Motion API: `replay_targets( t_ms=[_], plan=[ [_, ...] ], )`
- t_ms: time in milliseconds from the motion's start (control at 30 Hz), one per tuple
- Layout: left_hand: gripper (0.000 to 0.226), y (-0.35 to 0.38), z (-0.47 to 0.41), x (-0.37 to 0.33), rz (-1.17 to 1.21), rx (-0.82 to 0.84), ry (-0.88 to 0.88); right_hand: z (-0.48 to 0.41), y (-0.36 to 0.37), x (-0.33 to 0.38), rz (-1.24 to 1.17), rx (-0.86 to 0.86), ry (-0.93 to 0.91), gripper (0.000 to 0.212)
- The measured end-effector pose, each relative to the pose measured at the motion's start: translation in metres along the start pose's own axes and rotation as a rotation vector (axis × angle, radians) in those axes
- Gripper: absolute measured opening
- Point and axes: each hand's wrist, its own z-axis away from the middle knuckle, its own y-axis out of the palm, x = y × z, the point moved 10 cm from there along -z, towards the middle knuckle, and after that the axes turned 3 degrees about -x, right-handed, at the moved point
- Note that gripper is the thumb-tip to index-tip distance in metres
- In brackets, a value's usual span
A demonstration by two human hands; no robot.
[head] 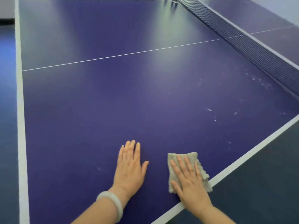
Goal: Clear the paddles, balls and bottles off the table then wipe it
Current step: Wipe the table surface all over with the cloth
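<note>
Hands on a blue table-tennis table (113, 97) during wiping, head view.

Right hand (189, 178) lies flat, fingers straight and slightly spread, pressing a grey cloth (192, 156) onto the surface just beside the white near edge line; it curls round nothing. Left hand (131, 167), a pale bangle (111, 202) at its wrist, rests palm down, fingers straight, on bare tabletop beside the cloth. Whitish smudges (210, 109) mark the surface toward the net (252, 50).

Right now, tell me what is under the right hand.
A grey cloth lies under the right hand, flat on the blue table by its white edge. The straight fingers press it. The cloth's middle and the table below are covered.
</note>
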Motion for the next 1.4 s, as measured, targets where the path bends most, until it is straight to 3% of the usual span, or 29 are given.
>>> replay_targets(
  t_ms=[133,233,300,400,500,567,667,733,800,900,1000,1067,1167,1267,1333,1400],
  plan=[
    [0.076,0.022,0.005,-0.027,-0.036,0.029,-0.124,-0.014,-0.008,-0.091,0.008,0.012,0.299,0.067],
    [0.075,0.027,0.007,-0.027,-0.086,0.032,-0.138,-0.023,-0.013,-0.105,-0.018,-0.004,0.472,0.07],
    [0.074,0.027,0.005,-0.026,-0.086,0.043,-0.144,-0.031,-0.012,-0.071,-0.017,-0.036,0.39,0.07],
    [0.073,0.029,0.005,-0.027,-0.098,0.06,-0.153,-0.03,-0.009,-0.007,-0.019,-0.051,0.019,0.067],
    [0.073,0.031,0.006,-0.024,-0.101,0.065,-0.165,-0.035,-0.01,-0.017,0.04,-0.017,-0.228,0.064],
    [0.073,0.033,0.007,-0.022,-0.098,0.067,-0.17,-0.053,-0.015,-0.063,0.085,-0.028,-0.174,0.065],
    [0.073,0.034,0.007,-0.022,-0.092,0.058,-0.175,-0.081,-0.022,-0.139,0.017,0.033,0.212,0.06],
    [0.073,0.033,0.007,-0.021,-0.096,0.052,-0.175,-0.083,-0.025,-0.142,-0.027,0.002,0.375,0.06],
    [0.073,0.033,0.007,-0.021,-0.109,0.045,-0.176,-0.075,-0.025,-0.103,0.0,-0.065,0.324,0.06],
    [0.074,0.032,0.007,-0.021,-0.117,0.032,-0.176,-0.048,-0.015,-0.019,-0.008,-0.092,-0.053,0.066],
    [0.075,0.031,0.006,-0.022,-0.129,0.02,-0.174,-0.034,-0.01,-0.028,0.033,-0.048,-0.311,0.063],
    [0.075,0.032,0.006,-0.021,-0.124,0.013,-0.184,-0.04,-0.016,-0.085,0.063,-0.06,-0.24,0.065],
    [0.076,0.032,0.006,-0.021,-0.122,0.004,-0.183,-0.052,-0.023,-0.185,0.014,-0.025,0.126,0.063],
    [0.079,0.031,0.005,-0.021,-0.115,0.0,-0.181,-0.053,-0.025,-0.198,-0.013,-0.04,0.323,0.061],
    [0.08,0.029,0.005,-0.023,-0.108,-0.007,-0.183,-0.05,-0.023,-0.16,-0.046,-0.056,0.264,0.066],
    [0.081,0.029,0.005,-0.023,-0.105,-0.002,-0.186,-0.043,-0.016,-0.105,-0.045,-0.048,0.061,0.067]
  ],
)
